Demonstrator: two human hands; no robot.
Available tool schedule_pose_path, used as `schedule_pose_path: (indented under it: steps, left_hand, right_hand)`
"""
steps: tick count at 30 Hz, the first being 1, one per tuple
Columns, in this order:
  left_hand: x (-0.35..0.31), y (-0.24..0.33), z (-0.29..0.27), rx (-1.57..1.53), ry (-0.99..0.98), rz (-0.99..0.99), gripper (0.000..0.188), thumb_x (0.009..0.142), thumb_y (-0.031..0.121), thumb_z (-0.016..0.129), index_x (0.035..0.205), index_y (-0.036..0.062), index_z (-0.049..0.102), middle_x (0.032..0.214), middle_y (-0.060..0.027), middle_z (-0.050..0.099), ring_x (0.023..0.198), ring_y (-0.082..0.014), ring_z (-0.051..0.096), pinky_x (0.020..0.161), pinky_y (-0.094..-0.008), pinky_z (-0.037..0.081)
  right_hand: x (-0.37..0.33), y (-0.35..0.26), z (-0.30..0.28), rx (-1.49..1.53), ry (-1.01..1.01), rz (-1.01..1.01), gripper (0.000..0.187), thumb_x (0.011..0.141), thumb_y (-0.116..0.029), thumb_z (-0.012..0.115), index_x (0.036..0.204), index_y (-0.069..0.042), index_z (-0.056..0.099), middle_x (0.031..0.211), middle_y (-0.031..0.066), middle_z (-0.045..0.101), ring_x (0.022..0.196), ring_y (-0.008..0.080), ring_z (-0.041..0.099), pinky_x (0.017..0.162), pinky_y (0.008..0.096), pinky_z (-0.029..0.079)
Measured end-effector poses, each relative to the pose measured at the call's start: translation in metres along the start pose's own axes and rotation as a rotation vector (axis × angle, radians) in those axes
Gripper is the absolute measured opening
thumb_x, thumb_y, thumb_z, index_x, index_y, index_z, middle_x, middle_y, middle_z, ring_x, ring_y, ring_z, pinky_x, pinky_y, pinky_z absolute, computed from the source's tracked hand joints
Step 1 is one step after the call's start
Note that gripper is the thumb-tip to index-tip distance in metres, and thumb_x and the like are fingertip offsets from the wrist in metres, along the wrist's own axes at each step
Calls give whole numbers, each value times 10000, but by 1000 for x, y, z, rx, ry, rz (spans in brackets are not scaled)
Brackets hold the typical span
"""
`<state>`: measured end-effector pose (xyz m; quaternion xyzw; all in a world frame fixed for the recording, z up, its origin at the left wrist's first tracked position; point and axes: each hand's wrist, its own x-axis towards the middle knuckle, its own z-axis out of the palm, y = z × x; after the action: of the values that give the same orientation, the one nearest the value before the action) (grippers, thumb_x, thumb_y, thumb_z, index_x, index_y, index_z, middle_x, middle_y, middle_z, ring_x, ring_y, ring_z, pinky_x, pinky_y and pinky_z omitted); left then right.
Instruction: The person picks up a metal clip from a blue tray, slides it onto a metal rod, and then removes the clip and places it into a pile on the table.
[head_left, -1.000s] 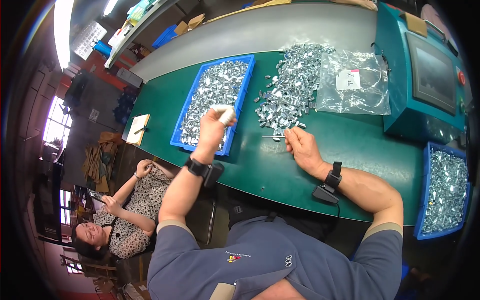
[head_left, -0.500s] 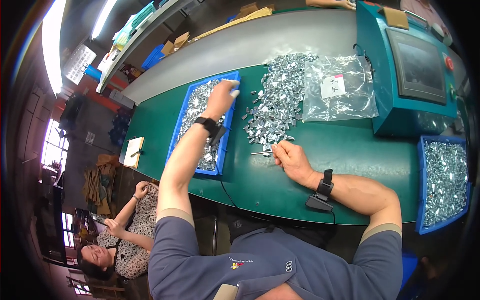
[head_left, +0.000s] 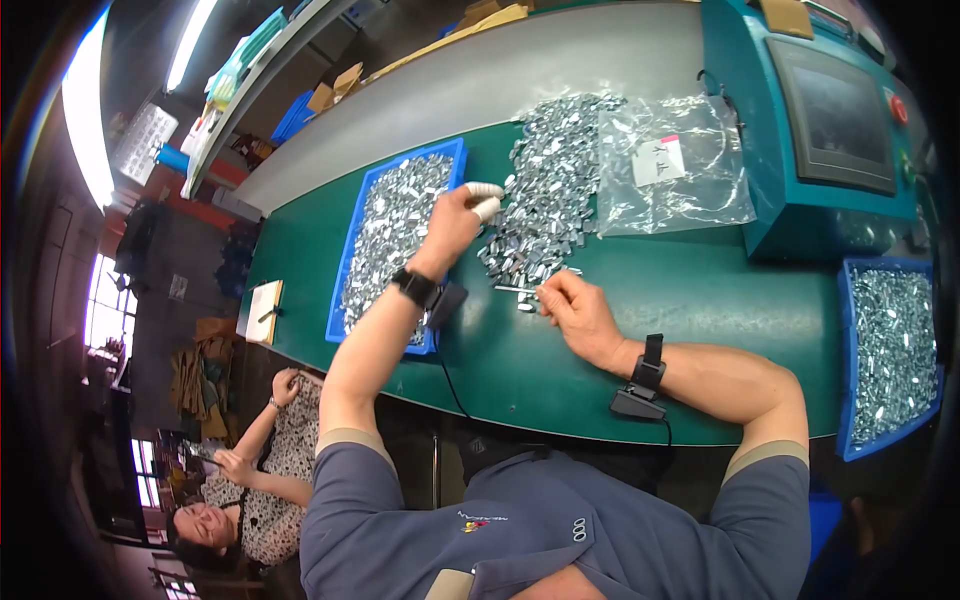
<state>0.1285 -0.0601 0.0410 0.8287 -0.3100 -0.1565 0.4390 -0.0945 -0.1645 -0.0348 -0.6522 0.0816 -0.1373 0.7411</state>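
Note:
My left hand (head_left: 462,222), with white covers on its fingertips, reaches the left edge of a loose pile of small shiny metal pieces (head_left: 560,150). Its thumb and forefinger are slightly apart, and no piece shows between them. In my right hand (head_left: 585,318) a thin metal rod (head_left: 515,289) is pinched, pointing left at the near end of the pile. One metal piece (head_left: 526,307) lies just below the rod. Left of the pile stands a blue tray (head_left: 345,265) holding many similar pieces, partly covered by my left forearm.
A clear plastic bag (head_left: 625,205) with a white label lies right of the pile. Beyond it stands a teal machine (head_left: 800,225) with a screen. Another filled blue tray (head_left: 848,400) sits at the far right. A notepad (head_left: 264,305) rests by the table's left edge, near a seated person (head_left: 265,480).
My left hand has moved from above the blue tray toward me and right, to the pile's edge. My right hand still pinches the rod, barely shifted. The whole view has tilted slightly.

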Motion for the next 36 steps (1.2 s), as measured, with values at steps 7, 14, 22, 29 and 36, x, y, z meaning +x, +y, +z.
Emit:
schedule_pose_path:
  steps: [7,14,22,29,36]
  left_hand:
    - [-120,-29,15,-667,26,-297,198,945,151,704,1110,55,655,972,-54,695,858,-143,680,780,-268,562]
    - [-138,-21,28,-856,122,-312,212,938,140,714,1112,41,645,1001,-64,689,865,-153,681,768,-269,564]
    - [-141,-17,42,-700,122,-182,217,925,105,725,1113,41,636,1007,-56,683,878,-159,683,791,-280,567]
    - [-140,-16,49,-647,101,-126,184,935,76,705,1101,38,635,985,-63,692,862,-153,676,790,-279,561]
    - [-142,-11,60,-642,67,-175,157,940,83,701,1072,27,637,967,-64,694,843,-136,661,767,-272,545]
  right_hand:
    - [4,4,2,48,0,3,209,1024,-218,597,945,-25,603,776,8,620,695,59,554,614,219,469]
    - [1,5,2,25,-10,-28,207,1022,-214,597,938,-24,603,773,4,621,691,57,552,612,222,472]
    - [-2,0,1,-28,-4,-3,249,1012,-245,618,904,-20,609,726,0,617,644,50,542,576,218,454]
    - [-3,-6,1,-29,-27,44,343,1025,-309,592,831,-26,618,666,-2,603,580,48,527,520,223,429]
    - [-2,-10,1,-71,-57,46,425,1039,-353,559,756,-40,609,606,-4,571,530,54,516,475,227,403]
